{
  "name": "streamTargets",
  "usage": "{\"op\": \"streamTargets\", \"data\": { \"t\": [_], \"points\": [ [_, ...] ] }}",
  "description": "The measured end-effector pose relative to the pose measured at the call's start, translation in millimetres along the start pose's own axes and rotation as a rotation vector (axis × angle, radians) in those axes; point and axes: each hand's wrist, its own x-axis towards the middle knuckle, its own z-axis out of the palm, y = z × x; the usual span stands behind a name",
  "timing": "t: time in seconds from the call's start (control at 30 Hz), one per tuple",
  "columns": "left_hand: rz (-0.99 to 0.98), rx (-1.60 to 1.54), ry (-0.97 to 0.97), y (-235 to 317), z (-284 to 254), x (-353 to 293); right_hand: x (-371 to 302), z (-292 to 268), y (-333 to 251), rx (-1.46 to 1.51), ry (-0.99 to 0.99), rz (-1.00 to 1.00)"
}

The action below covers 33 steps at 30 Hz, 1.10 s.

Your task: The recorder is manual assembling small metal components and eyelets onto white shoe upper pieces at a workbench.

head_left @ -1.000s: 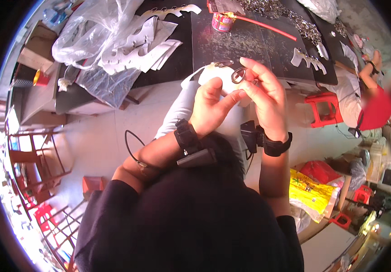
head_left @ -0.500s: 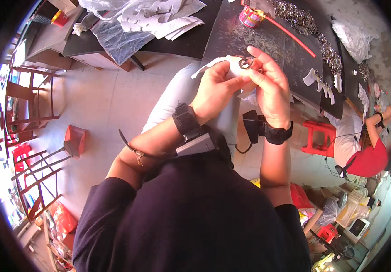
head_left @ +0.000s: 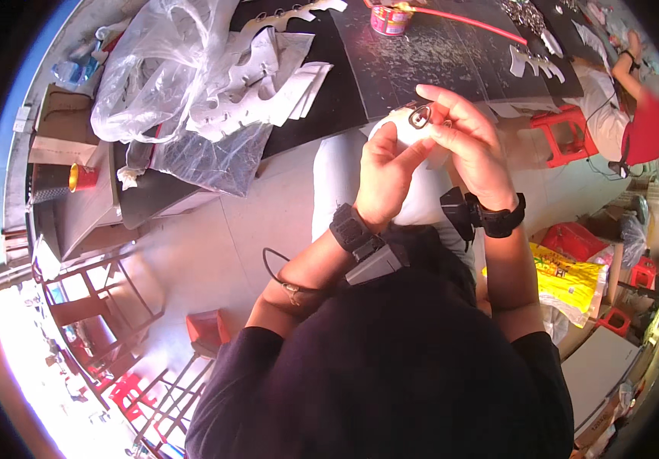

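Before my chest, just off the near edge of the black table (head_left: 413, 73), both hands hold a small white curved piece (head_left: 404, 125). A dark round metal ring (head_left: 420, 116) sits at its upper right. My left hand (head_left: 385, 182) is closed on the piece's near edge, thumb on top. My right hand (head_left: 478, 157) pinches at the ring side with thumb and fingertips, its index finger raised. The fingers partly hide the piece. A similar white cut-out with dark hooks or rings (head_left: 536, 64) lies farther right on the table.
Left on the table are stacked white cut-outs (head_left: 272, 88) and a clear plastic bag (head_left: 157, 73). A pink-red tub (head_left: 389, 21), a long red stick (head_left: 471, 25) and shiny metal pieces (head_left: 523, 14) lie behind. A person in red (head_left: 650, 126) works at right near a red stool (head_left: 561, 136).
The whole view has shifted, showing more of the table's left side and the plastic bag. Both hands keep hold of the white piece, with only slight finger movement.
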Motion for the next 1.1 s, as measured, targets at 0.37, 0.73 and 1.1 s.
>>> {"op": "streamTargets", "data": {
  "t": [0.37,0.73,1.1],
  "points": [
    [0.08,0.069,0.112,16.9,-18.0,-2.1,29.8,19.5,-3.2,0.014,-0.131,0.083],
    [0.003,-0.087,0.077,-12.5,8.3,20.9,34.8,-24.4,-3.7,0.114,-0.115,0.175],
    [-0.086,-0.2,0.125,-22.6,22.5,25.0,28.9,-46.3,-5.6,0.066,-0.118,0.171]
  ]
}}
